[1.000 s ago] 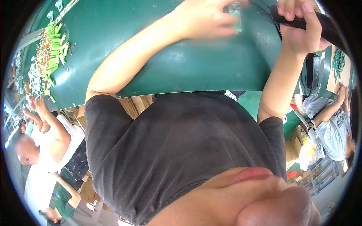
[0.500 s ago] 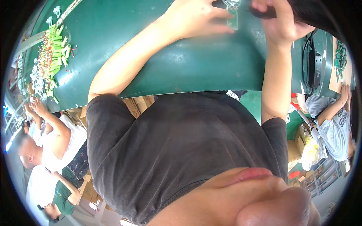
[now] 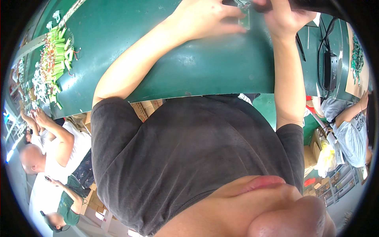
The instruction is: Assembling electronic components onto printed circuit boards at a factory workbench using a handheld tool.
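My left hand (image 3: 205,20) is at the top of the view, its fingers stretched out and spread. Their blurred tips reach the left side of a small flat piece with a clear top and a green, board-like part (image 3: 244,19); whether they press on it I cannot make out. To the right, my right hand (image 3: 285,19) is closed round a black rounded object (image 3: 310,4). Most of that object is cut off by the upper edge and lost in shadow, so its kind does not show. Both forearms lie over the green tabletop (image 3: 213,71).
At the left lies a pile of bright green wired cylinders (image 3: 59,55) beside white pieces (image 3: 38,81). A black power strip or adapter (image 3: 330,71) with cords sits at right, near green parts on cardboard (image 3: 357,63). Co-workers sit on both sides (image 3: 59,144).
My right hand has shifted left and slightly up with the black object, uncovering more cord and a thin dark item on the table. My left hand stays nearly where it was.
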`<state>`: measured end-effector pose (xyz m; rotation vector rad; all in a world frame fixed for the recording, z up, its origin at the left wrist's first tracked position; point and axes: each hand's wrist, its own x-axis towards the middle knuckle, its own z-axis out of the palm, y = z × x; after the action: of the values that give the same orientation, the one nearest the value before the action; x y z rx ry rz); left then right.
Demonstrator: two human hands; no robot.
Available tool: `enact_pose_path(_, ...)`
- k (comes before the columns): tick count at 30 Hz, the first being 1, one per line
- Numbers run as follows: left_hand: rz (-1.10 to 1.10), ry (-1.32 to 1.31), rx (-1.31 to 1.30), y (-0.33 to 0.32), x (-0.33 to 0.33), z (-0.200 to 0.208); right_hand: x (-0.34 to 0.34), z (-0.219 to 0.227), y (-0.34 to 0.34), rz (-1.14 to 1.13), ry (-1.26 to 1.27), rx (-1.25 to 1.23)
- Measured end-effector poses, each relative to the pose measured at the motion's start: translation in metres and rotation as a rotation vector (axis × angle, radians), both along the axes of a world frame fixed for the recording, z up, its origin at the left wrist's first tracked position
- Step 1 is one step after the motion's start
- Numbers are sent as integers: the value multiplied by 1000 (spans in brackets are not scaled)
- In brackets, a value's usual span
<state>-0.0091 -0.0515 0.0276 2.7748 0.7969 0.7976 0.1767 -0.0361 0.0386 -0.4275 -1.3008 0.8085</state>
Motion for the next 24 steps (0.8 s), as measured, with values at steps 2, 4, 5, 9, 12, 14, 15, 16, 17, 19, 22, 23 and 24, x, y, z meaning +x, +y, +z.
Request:
enact_pose_path(2,7,-10,9,0,1,0,1,-3,2,8,8,7)
enact_pose_path(4,12,-3,-5,-1,1,1,1,-6,0,2,-30,-24)
enact_pose_path(5,17,4,-20,-1,1,1,0,-6,0,1,-29,-21)
enact_pose_path(9,6,-15,15,0,3,0,1,-7,-1,62,-50,-55)
enact_pose_path(12,45,6,-26,-3,-2,3,-6,-9,0,67,-46,-64)
enact_pose_path(14,25,8,-21,-1,0,4,-3,-4,-2,44,-5,-104)
enact_pose_path(15,12,11,-39,1,1,6,-3,-1,-4,42,38,-127)
enact_pose_path(16,26,-51,-45,-2,4,11,-3,-1,-7,2,47,-133)
enact_pose_path(17,19,-47,-29,-2,4,11,-2,1,-7,8,80,-148)
enact_pose_path(19,70,40,69,-4,3,6,-1,5,-7,-13,125,-135)
enact_pose_path(22,94,76,7,-4,2,3,2,8,-5,-22,126,-111)
enact_pose_path(23,120,94,-27,-4,2,4,3,7,-5,-25,131,-109)
enact_pose_path(24,118,99,-24,-4,2,6,3,5,-5,-7,98,-106)
